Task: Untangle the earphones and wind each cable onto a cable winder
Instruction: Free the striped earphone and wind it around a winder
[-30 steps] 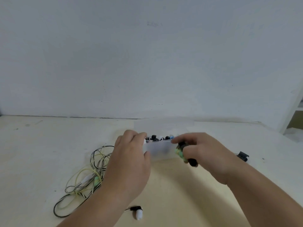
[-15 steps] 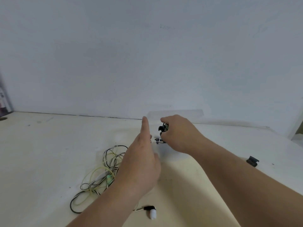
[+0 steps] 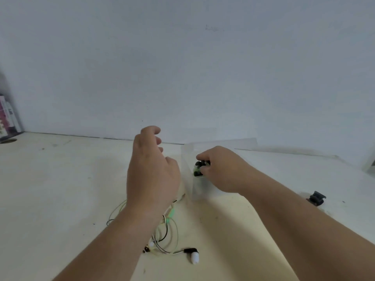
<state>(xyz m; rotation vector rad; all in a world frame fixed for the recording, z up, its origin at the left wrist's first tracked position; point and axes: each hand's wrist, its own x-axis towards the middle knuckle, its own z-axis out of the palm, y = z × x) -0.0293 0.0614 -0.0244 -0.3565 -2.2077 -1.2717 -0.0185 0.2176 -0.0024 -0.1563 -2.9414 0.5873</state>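
right grip [image 3: 221, 171] pinches wound bundle [image 3: 197, 168] at clear box [image 3: 194, 192] | left grip [image 3: 152, 175] relaxed, holds nothing | tangled earphones [image 3: 170, 215] on worktop [image 3: 60, 189] beneath left wrist, toward the person: left nearer | black winder [image 3: 316, 198] far right

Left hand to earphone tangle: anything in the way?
Nothing visible. The left hand hangs open above the tangled earphones, its forearm hiding part of them. The clear box and right hand, gripping a wound bundle, sit off to the right.
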